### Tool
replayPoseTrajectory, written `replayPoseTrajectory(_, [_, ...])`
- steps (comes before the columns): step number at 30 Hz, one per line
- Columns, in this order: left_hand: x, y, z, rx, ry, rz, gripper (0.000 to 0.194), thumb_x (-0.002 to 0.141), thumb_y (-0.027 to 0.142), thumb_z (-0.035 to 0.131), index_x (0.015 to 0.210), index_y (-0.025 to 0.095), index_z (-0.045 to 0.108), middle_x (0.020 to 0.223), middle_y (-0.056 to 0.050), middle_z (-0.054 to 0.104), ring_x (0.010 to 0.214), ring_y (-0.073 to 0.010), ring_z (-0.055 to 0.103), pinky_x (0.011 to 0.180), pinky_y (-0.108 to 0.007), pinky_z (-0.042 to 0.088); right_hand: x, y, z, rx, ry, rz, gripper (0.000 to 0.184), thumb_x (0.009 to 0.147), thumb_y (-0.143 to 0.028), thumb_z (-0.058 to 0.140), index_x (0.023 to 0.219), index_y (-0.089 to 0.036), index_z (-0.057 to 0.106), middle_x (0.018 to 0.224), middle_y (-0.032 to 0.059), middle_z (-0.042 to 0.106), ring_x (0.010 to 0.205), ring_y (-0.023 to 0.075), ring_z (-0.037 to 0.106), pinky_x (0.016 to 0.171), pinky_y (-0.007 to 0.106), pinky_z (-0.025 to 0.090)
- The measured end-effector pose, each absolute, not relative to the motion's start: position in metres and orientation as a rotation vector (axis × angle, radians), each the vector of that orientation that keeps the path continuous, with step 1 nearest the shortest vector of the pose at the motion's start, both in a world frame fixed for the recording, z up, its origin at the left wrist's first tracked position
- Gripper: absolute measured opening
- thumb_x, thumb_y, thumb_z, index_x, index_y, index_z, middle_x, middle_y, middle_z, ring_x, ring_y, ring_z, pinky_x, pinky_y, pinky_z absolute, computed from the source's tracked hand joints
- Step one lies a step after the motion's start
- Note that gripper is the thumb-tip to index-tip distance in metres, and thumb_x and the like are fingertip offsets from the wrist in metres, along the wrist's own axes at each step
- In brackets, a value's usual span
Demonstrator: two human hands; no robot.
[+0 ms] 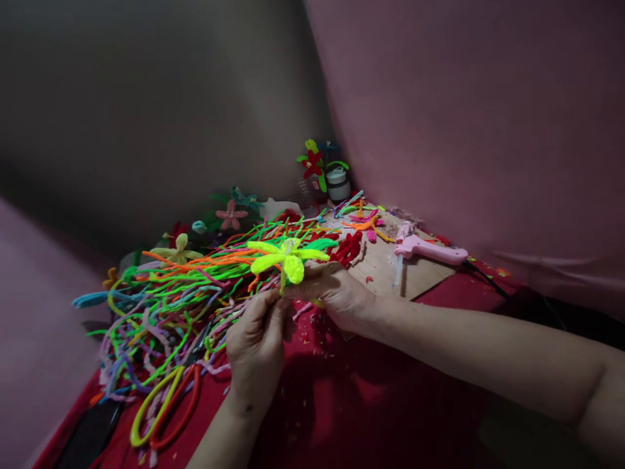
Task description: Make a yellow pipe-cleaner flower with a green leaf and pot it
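At your far left, the scissors (195, 384) lie with their yellow and red handles toward you, and the blades go partly under the heap of pipe cleaners (209, 268). If you pull a strand from this tangle, it could drag the scissors or other strands along, because many of them cross and hook together.

Your left hand (256, 344) has thumb and forefinger pinched on the thin stem of the yellow pipe-cleaner flower (293, 266), which is held up in front of the heap, above the desk (381, 384). Too strong a twist here could bend the stem, or loosen the petals where they meet.

Your right hand (344, 296) is just behind and below the petals; I cannot tell how firmly its fingers close, since the flower hides them in part. If they press upward, a soft petal could go out of shape.

Farther right, the pink glue gun (432, 249) lies on the board (432, 280), near your right forearm. I cannot see whether it is hot; a careless sweep of this arm could knock it or catch its cord (488, 279).
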State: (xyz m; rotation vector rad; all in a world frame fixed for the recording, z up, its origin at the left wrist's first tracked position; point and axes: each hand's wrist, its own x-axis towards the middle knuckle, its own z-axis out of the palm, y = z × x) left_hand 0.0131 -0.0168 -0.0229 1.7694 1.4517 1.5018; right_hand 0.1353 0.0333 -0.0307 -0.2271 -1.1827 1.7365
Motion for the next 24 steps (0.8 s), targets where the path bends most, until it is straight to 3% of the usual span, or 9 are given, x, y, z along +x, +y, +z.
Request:
replayPoseTrajectory(7, [0.012,-0.015,-0.017,1.449,1.238,1.476,0.014,0.077,0.026,0.064,0.068,0.017,0.057,0.053,0.004,0.049,0.043,-0.0066,0.040,0.039,-0.019,0.030,0.144,0.030,-0.026,-0.273,-1.311,1.498,0.019,0.068,-0.034,0.072,0.060,-0.018,0.067,0.063,-0.0015,0.055,0.069,0.0130,0.051,0.075,0.030,0.043])
replayPoseTrajectory(13, [0.011,-0.018,-0.014,1.384,1.204,1.463,0.015,0.075,0.026,0.065,0.067,0.016,0.058,0.053,0.004,0.049,0.043,-0.0056,0.041,0.039,-0.017,0.031,0.147,0.029,-0.025,-0.290,-1.365,1.465,0.013,0.071,-0.032,0.070,0.073,-0.019,0.072,0.074,0.0015,0.059,0.076,0.0154,0.052,0.078,0.032,0.044])
replayPoseTrajectory(19, [0.012,-0.021,-0.006,1.221,1.093,1.399,0.013,0.073,0.022,0.066,0.067,0.016,0.057,0.052,0.004,0.051,0.037,-0.0031,0.038,0.036,-0.015,0.027,0.146,0.034,-0.025,-0.346,-1.270,1.452,0.011,0.066,-0.034,0.073,0.070,-0.023,0.074,0.072,0.0002,0.062,0.076,0.0153,0.054,0.078,0.032,0.045])
replayPoseTrajectory(24, [0.010,-0.021,0.000,1.093,0.948,1.328,0.016,0.071,0.023,0.069,0.066,0.015,0.055,0.049,0.005,0.049,0.034,-0.0015,0.033,0.033,-0.013,0.025,0.148,0.038,-0.031,-0.275,-1.224,1.557,0.008,0.066,-0.023,0.073,0.074,-0.024,0.075,0.084,-0.0004,0.064,0.082,0.0128,0.055,0.079,0.028,0.044])
